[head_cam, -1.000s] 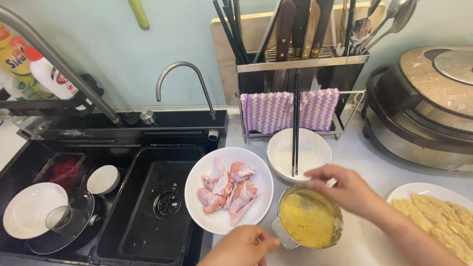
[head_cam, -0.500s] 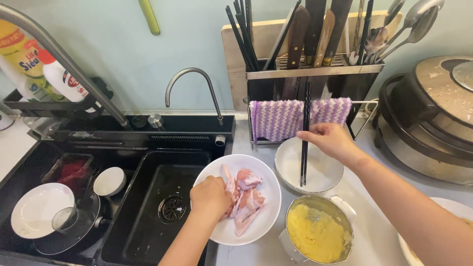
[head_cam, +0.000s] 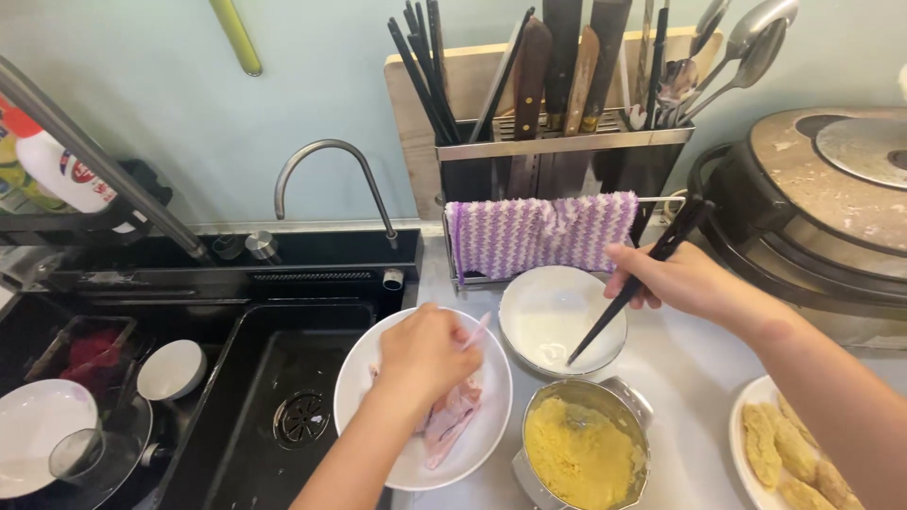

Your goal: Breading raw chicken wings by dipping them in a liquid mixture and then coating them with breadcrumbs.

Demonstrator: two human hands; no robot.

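Note:
My left hand [head_cam: 422,356] reaches down onto a white plate [head_cam: 370,376] of raw pink chicken pieces [head_cam: 452,416] and closes its fingers on one piece. My right hand [head_cam: 678,280] grips a pair of black chopsticks [head_cam: 628,289], whose tips point down into an empty white bowl [head_cam: 557,319]. In front of the bowl stands a metal cup of yellow batter [head_cam: 579,453].
A black sink [head_cam: 274,406] with dishes and a curved faucet [head_cam: 333,181] lies at the left. Behind stand a utensil rack [head_cam: 564,156] with a purple cloth [head_cam: 540,234], and a stack of pots [head_cam: 831,208] at right. A plate of breaded pieces [head_cam: 789,453] sits front right.
My left hand has come up from the near edge onto the chicken plate and closed on a piece. My right hand with the chopsticks went from the batter cup to the white bowl.

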